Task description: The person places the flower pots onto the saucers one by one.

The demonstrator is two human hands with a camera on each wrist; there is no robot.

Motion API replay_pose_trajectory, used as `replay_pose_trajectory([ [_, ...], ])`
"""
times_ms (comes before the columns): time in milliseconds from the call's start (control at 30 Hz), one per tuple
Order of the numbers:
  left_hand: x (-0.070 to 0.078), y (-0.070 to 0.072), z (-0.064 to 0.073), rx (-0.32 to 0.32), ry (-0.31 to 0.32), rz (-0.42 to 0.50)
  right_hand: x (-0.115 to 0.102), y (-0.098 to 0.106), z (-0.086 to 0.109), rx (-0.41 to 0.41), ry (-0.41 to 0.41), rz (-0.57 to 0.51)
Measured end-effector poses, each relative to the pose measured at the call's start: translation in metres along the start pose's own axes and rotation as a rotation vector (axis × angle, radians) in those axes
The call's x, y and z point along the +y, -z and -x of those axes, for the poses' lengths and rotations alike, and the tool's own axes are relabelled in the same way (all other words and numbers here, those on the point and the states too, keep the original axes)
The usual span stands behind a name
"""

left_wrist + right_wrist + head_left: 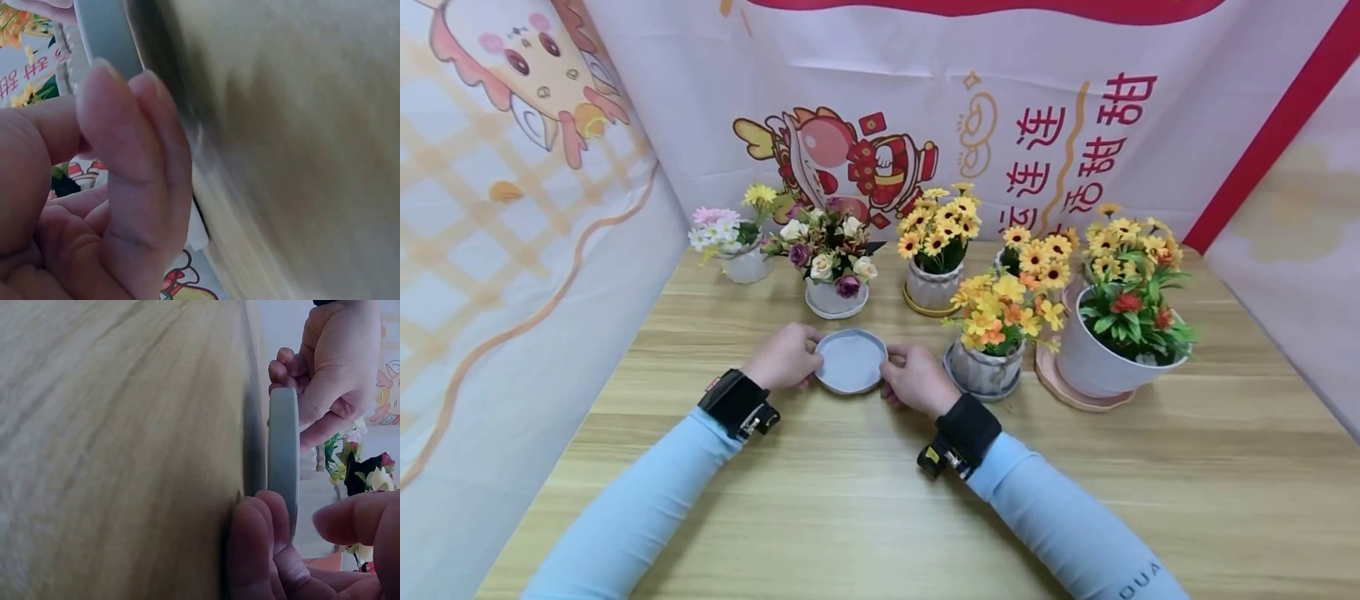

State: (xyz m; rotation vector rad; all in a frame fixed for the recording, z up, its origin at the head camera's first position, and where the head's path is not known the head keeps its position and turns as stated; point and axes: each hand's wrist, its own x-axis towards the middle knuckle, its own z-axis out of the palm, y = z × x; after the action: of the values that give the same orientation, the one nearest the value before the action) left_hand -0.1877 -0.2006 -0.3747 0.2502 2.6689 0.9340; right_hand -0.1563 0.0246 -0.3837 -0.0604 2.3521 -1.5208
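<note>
A shallow grey-blue plant saucer (852,361) with a low rim lies between my two hands, level and slightly above the wooden table. At its left edge my left hand (784,357) grips the rim; the right wrist view shows that thumb on the upper face and the fingers below. My right hand (919,379) holds the opposite edge, with fingertips (250,540) curled under the rim and the thumb over the upper side. From the left wrist, the saucer's side (111,34) appears beyond the curled fingers. Nothing stands in the saucer.
Behind the saucer stands a pot of white and purple flowers (837,297). Pink and white flowers (747,263) are further left. Right of my right hand sit yellow-orange flowers (988,371), yellow daisies (936,286) and a large white pot (1097,354) on a pink saucer.
</note>
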Motion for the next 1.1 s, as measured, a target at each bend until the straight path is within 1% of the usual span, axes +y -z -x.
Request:
replay_pose_trajectory([
  [133,0.003,-0.006,-0.004,-0.042,0.012,0.029,0.003,0.004,-0.002,0.006,-0.032,-0.001],
  [233,0.004,-0.007,-0.006,-0.077,0.008,0.06,0.005,0.007,-0.004,0.015,-0.038,0.01],
  [300,0.001,-0.006,-0.009,-0.085,-0.001,0.082,0.007,0.009,-0.005,0.021,-0.042,0.017],
  [367,-0.004,0.001,-0.013,-0.075,0.005,0.117,0.009,0.01,-0.006,0.029,-0.048,0.012],
  [433,-0.013,0.014,-0.02,-0.043,0.022,0.173,0.011,0.012,-0.007,0.034,-0.058,-0.003],
  [500,-0.025,0.033,-0.03,0.001,0.064,0.269,0.012,0.014,-0.007,0.037,-0.067,-0.022],
  [667,-0.066,0.085,-0.057,0.098,0.198,0.595,0.014,0.018,-0.006,0.032,-0.079,-0.041],
  [733,-0.082,0.103,-0.064,0.145,0.253,0.717,0.015,0.018,-0.007,0.03,-0.082,-0.038],
  [833,-0.101,0.124,-0.071,0.206,0.331,0.86,0.014,0.018,-0.007,0.025,-0.087,-0.044],
  [900,-0.109,0.135,-0.073,0.228,0.377,0.937,0.014,0.017,-0.007,0.017,-0.087,-0.052],
  [967,-0.115,0.142,-0.075,0.229,0.4,0.98,0.013,0.015,-0.007,0.009,-0.088,-0.06],
  [1000,-0.117,0.145,-0.076,0.23,0.407,0.995,0.013,0.013,-0.007,0.005,-0.088,-0.067],
  [1100,-0.12,0.151,-0.08,0.224,0.411,0.989,0.012,0.01,-0.007,-0.002,-0.091,-0.085],
])
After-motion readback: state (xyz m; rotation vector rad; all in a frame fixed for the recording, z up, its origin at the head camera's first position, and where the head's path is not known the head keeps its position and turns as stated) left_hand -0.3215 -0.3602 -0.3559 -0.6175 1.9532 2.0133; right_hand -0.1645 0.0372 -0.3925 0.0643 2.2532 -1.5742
